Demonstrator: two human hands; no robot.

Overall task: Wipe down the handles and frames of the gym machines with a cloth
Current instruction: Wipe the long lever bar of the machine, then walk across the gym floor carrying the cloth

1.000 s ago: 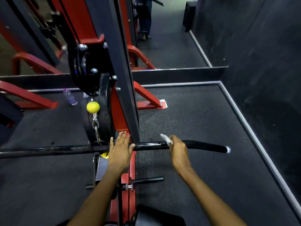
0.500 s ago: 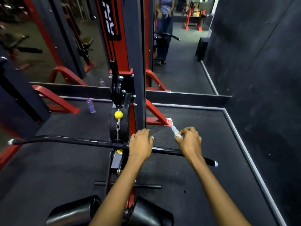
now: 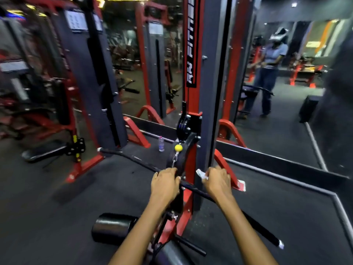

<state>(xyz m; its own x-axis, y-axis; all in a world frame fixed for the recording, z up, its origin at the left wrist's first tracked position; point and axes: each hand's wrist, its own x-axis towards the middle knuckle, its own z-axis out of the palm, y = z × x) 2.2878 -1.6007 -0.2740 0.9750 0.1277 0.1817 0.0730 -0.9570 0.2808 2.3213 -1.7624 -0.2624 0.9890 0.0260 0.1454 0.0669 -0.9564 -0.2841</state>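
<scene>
Head view — left hand [image 3: 165, 183] curled over the long black pull bar [image 3: 129, 159], right hand [image 3: 217, 181] gripping the same bar with a white cloth [image 3: 201, 174] pinched at its fingertips (cloth just beside the red-and-grey machine upright [image 3: 207, 92]), yellow ball [image 3: 178, 147] on the chain above, water bottle [image 3: 161, 144] on the floor beyond.

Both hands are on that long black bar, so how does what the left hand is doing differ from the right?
The left hand grips the bar bare, while the right hand holds a white cloth against it. The left hand sits just below the chain and yellow ball, left of the red upright; the right hand sits to the right of that upright. Both curl over the same bar, knuckles up.
</scene>
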